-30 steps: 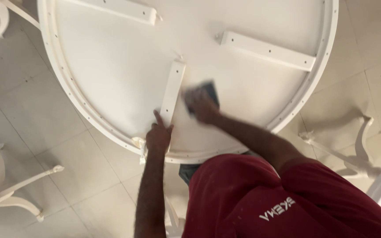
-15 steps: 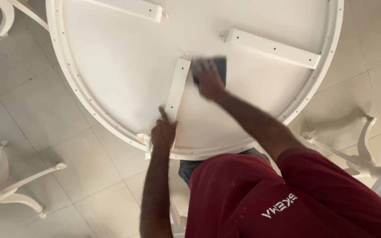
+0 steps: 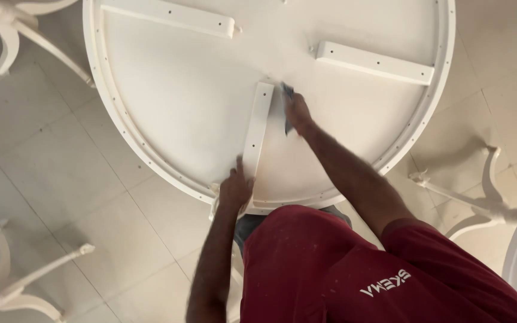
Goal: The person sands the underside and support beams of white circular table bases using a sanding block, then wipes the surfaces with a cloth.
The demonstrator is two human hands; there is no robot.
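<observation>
3 white battens (image 3: 257, 128) on 1 round tabletop (image 3: 169, 90); hands: L (image 3: 234, 190) flat by rim, R (image 3: 297, 112) clamped on dark sanding pad (image 3: 286, 101).

Pale square floor tiles (image 3: 61, 173) lie in soft daylight, with white curved furniture legs (image 3: 13, 281) scattered around.

White round tabletop (image 3: 169, 107) on a tiled floor (image 3: 61, 179)

The tabletop lies underside up, its raised rim (image 3: 124, 128) ringed with small holes. Three white battens are fixed on it: one (image 3: 257, 128) running between the left grip (image 3: 234, 190) and the right grip (image 3: 296, 113), one (image 3: 373, 62) beyond the right grip, one (image 3: 169, 17) far beyond the left. White curved legs (image 3: 468, 200) lie on the floor around it.
</observation>
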